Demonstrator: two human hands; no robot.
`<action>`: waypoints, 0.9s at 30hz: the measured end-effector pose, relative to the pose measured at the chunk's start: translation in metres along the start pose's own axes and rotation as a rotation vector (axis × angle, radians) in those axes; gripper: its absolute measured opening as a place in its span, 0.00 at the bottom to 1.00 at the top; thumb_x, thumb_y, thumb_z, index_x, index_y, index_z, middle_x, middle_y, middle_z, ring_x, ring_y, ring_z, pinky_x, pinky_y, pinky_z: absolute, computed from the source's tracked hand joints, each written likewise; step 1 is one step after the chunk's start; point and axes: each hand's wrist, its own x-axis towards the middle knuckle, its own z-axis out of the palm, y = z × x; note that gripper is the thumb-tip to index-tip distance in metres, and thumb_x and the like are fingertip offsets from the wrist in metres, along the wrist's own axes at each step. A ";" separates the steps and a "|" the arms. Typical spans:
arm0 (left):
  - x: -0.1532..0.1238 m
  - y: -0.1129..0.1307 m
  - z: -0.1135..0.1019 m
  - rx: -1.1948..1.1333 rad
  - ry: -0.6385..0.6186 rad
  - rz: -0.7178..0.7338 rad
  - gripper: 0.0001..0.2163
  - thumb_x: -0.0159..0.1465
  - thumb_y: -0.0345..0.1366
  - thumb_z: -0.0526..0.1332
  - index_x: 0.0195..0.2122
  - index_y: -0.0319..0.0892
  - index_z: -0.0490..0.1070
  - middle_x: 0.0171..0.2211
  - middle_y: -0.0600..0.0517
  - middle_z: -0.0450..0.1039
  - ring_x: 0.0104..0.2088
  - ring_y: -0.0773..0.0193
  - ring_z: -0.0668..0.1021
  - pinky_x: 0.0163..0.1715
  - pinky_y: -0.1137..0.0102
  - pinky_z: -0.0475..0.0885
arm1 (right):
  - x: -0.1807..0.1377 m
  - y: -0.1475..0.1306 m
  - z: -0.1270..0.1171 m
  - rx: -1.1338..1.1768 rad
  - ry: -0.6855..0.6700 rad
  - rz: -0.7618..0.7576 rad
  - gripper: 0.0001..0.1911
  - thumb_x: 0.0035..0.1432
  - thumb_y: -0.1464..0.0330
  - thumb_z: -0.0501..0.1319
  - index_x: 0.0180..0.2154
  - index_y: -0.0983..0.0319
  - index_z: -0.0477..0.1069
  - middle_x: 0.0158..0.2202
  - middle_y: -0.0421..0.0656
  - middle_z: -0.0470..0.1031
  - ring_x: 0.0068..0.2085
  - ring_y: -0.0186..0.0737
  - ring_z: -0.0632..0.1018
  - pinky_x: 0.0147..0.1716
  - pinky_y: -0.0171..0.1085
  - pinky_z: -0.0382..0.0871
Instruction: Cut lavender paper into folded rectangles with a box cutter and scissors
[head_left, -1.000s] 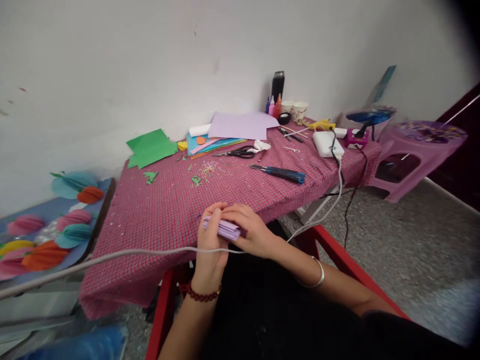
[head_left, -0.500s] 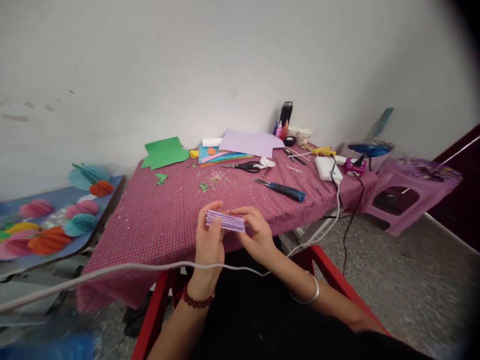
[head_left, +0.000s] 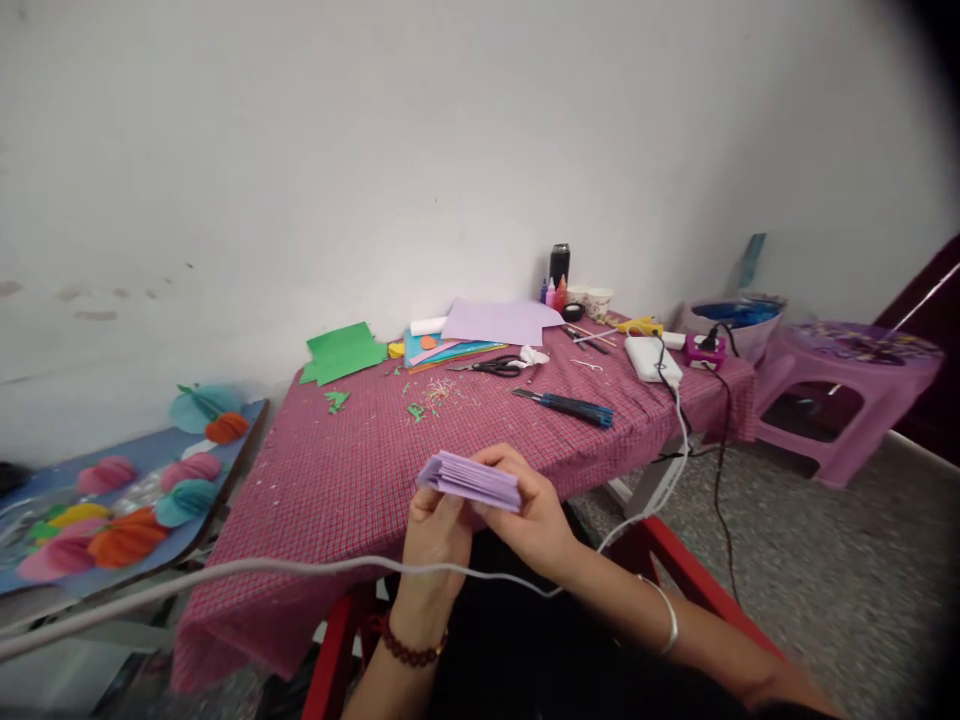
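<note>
your right hand [head_left: 529, 520] has its grip closed on the right end of the folded lilac paper [head_left: 480, 482], long axis left-to-right, near the bench [head_left: 330, 475]. your left hand [head_left: 436, 540] is under its left end; i cannot tell whether it pinches.

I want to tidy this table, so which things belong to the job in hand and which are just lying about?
Belongs to the job:
folded purple paper, held in your right hand, left hand touching it
perhaps purple sheet

Seemingly lying about:
green paper
scissors
flask
cups
</note>
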 end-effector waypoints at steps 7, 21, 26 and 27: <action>-0.002 0.018 -0.015 -0.039 -0.110 -0.285 0.07 0.53 0.35 0.70 0.29 0.40 0.74 0.23 0.54 0.72 0.23 0.70 0.73 0.26 0.74 0.71 | 0.002 -0.008 -0.014 0.323 -0.221 0.180 0.22 0.57 0.49 0.59 0.41 0.60 0.66 0.39 0.45 0.71 0.41 0.40 0.74 0.43 0.43 0.69; -0.006 -0.013 -0.026 -0.201 0.091 -0.536 0.05 0.58 0.29 0.59 0.29 0.39 0.75 0.25 0.51 0.72 0.24 0.68 0.72 0.29 0.70 0.70 | -0.002 0.022 -0.006 0.449 -0.118 0.539 0.19 0.50 0.56 0.67 0.30 0.60 0.61 0.26 0.35 0.67 0.27 0.31 0.70 0.26 0.33 0.66; -0.005 -0.018 -0.024 -0.283 0.124 -0.577 0.08 0.61 0.27 0.55 0.32 0.39 0.75 0.26 0.51 0.73 0.25 0.68 0.72 0.25 0.72 0.67 | -0.007 0.041 -0.001 0.513 0.006 0.604 0.17 0.51 0.62 0.65 0.37 0.59 0.60 0.27 0.34 0.68 0.26 0.30 0.71 0.26 0.31 0.66; -0.004 -0.019 -0.024 -0.289 0.144 -0.575 0.09 0.61 0.27 0.54 0.31 0.39 0.75 0.27 0.51 0.73 0.25 0.68 0.73 0.25 0.73 0.67 | -0.008 0.044 0.000 0.515 0.030 0.604 0.18 0.51 0.63 0.64 0.41 0.58 0.59 0.27 0.33 0.69 0.25 0.30 0.71 0.25 0.31 0.65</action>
